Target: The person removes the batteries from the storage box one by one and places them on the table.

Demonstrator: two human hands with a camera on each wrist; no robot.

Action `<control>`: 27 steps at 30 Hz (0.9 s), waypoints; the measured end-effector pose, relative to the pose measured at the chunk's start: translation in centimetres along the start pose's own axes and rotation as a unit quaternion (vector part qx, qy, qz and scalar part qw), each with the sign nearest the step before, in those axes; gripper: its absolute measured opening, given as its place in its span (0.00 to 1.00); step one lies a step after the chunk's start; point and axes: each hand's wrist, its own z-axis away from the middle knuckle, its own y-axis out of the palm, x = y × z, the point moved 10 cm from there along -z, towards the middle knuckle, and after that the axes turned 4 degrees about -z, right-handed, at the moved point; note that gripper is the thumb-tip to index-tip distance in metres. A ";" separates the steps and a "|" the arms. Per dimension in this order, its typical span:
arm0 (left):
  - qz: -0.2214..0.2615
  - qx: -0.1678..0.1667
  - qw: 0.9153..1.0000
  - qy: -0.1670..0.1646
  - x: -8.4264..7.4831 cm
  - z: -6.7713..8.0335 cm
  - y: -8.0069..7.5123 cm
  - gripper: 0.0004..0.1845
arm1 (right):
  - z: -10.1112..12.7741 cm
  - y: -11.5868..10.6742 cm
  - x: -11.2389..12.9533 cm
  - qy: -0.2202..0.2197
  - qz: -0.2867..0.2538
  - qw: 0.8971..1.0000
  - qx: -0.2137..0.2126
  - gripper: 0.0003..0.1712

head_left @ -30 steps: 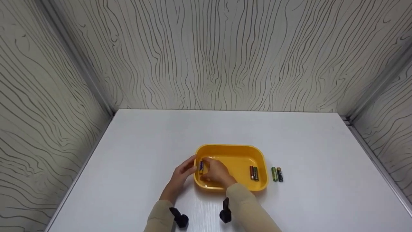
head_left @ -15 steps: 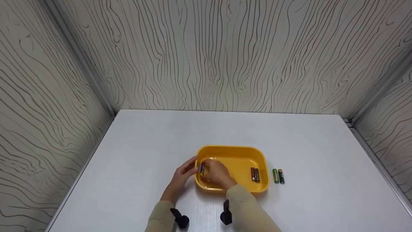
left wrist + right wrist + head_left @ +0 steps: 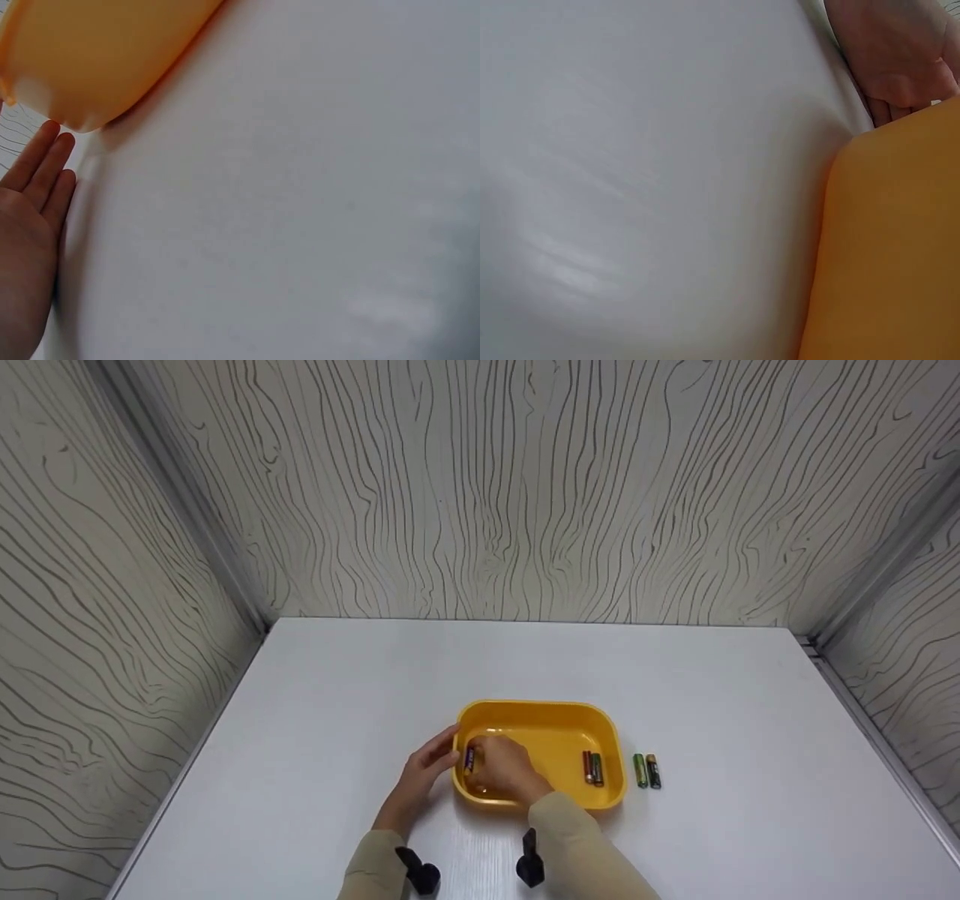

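A yellow plastic tray [image 3: 540, 710] sits on the white table. My left hand [image 3: 424, 769] is at its left end, with straight fingers [image 3: 45, 161] against the outside wall in the left wrist view. Inside that end, my right hand [image 3: 506, 766] reaches over the near rim and pinches a blue and yellow battery [image 3: 469, 761] at the left wall. Part of this battery is hidden by the fingers. A red battery [image 3: 588, 766] and a dark green battery [image 3: 597, 769] lie side by side in the tray's right end. The right wrist view shows my palm behind the tray wall [image 3: 900, 240].
Right of the tray, a light green battery [image 3: 640, 770] and a black battery with a copper-coloured end [image 3: 654, 772] lie on the table [image 3: 375, 675]. Wood-grain panels [image 3: 480, 495] rise behind and on both sides. Each sleeve carries a black wrist mount [image 3: 530, 868].
My right hand's fingers, spread around the blue and yellow battery a second ago, have drawn in on it, and the battery has tilted slightly. My left hand stays at the tray's left end.
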 end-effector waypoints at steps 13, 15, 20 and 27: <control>-0.008 0.002 1.000 0.004 -0.1 0.0 0.2 0.32 | 1.4 -1.7 0.0 -0.016 0.007 1.000 0.000 0.27; -0.010 0.000 1.000 0.002 -0.1 0.1 0.1 0.32 | 1.7 -2.0 -0.1 -0.017 0.006 1.000 0.003 0.28; -0.010 -0.002 1.000 -0.012 0.1 0.1 -0.1 0.33 | 2.5 -2.9 -0.5 -0.025 0.012 1.000 0.012 0.33; -0.012 -0.002 1.000 -0.010 0.1 0.2 -0.1 0.34 | 3.8 -4.2 -0.8 -0.042 0.009 0.999 0.014 0.34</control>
